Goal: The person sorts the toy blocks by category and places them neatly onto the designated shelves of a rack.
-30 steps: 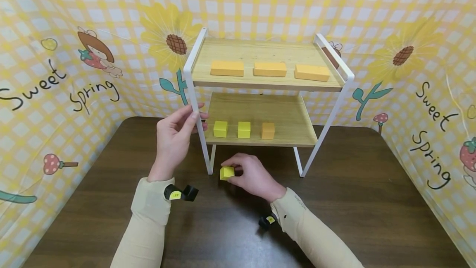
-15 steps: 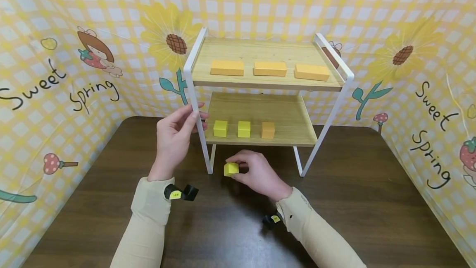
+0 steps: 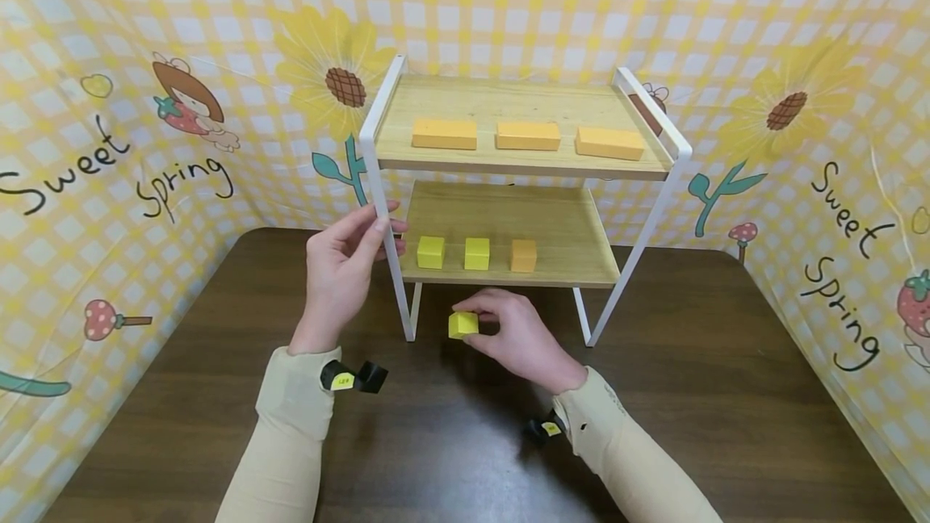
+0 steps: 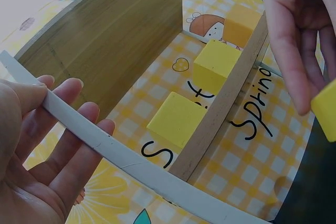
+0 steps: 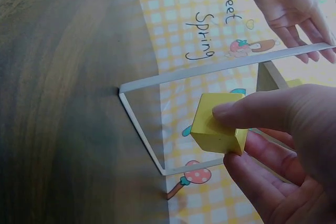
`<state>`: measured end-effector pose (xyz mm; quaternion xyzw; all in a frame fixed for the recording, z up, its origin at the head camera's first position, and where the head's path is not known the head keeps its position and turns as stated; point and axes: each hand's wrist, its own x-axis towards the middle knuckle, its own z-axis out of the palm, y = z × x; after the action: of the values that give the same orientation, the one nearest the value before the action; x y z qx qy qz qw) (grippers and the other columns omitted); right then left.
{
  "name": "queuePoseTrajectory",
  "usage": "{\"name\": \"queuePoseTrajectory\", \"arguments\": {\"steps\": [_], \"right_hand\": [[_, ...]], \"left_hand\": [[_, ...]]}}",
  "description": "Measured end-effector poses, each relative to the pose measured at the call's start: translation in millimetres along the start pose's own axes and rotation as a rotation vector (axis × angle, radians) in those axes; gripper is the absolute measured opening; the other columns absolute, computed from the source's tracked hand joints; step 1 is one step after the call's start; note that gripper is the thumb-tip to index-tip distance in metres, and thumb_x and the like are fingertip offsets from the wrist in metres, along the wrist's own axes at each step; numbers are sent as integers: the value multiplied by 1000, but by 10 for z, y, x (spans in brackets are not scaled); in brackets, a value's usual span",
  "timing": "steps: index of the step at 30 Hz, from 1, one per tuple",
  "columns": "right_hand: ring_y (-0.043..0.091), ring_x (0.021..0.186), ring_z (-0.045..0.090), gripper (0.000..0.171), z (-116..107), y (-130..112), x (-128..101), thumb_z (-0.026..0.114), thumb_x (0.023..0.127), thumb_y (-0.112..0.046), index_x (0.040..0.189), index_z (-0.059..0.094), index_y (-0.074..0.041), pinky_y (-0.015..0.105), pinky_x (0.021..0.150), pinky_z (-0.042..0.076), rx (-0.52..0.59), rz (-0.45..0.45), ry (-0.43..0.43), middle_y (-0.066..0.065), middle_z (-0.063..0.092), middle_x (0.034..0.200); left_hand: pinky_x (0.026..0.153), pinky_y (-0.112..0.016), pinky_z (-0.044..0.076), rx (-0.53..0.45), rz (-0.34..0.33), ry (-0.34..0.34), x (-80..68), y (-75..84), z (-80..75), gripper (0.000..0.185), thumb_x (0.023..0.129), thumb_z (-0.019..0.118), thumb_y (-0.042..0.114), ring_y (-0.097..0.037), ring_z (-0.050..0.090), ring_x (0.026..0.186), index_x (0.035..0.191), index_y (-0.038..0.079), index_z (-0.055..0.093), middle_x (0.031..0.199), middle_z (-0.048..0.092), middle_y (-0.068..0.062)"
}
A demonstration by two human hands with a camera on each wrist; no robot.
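Note:
My right hand (image 3: 519, 337) pinches a yellow cube (image 3: 462, 326) between thumb and fingers, low in front of the two-tier shelf (image 3: 501, 172). The right wrist view shows the thumb across one face of that yellow cube (image 5: 216, 124). At the shelf's left side my left hand (image 3: 337, 277) grips the white metal leg (image 4: 113, 148), thumb on the near side and fingers behind it. Along the front of the lower board stand two yellow cubes (image 3: 431, 252) and an orange block (image 3: 523, 255). Three orange bars (image 3: 527, 135) lie in a row on the upper board.
The shelf stands on a dark brown wooden table (image 3: 690, 410). Behind and beside it hangs a yellow checked cloth (image 3: 581, 6) with sunflowers and lettering. The shelf's right white leg (image 3: 639, 253) slants down to the table on the right.
My right hand has moved a little to the right and away from me, with the yellow cube still in its fingers. The left hand and the shelf have stayed where they were.

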<state>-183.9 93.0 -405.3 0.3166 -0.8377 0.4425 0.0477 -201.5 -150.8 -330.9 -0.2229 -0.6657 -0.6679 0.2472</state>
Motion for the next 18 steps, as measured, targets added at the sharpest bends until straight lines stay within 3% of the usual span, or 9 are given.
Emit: {"name": "queuePoseTrajectory", "arguments": {"steps": [12, 18], "right_hand": [[11, 105, 64, 34, -139, -62, -89, 82, 84, 1, 116, 75, -9, 37, 91, 58, -35, -12, 12, -3, 68, 112], [10, 104, 64, 35, -189, -115, -152, 82, 84, 0, 117, 75, -11, 30, 91, 57, -57, -36, 19, -4, 67, 111]], "left_hand": [[75, -41, 62, 8, -1, -1, -2, 4, 0, 23, 102, 63, 7, -25, 73, 76, 122, 0, 73, 96, 74, -17], [75, -42, 62, 2, 2, -1, 0, -1, -2, 23, 102, 63, 7, -25, 73, 76, 122, 0, 73, 96, 74, -18]]}}
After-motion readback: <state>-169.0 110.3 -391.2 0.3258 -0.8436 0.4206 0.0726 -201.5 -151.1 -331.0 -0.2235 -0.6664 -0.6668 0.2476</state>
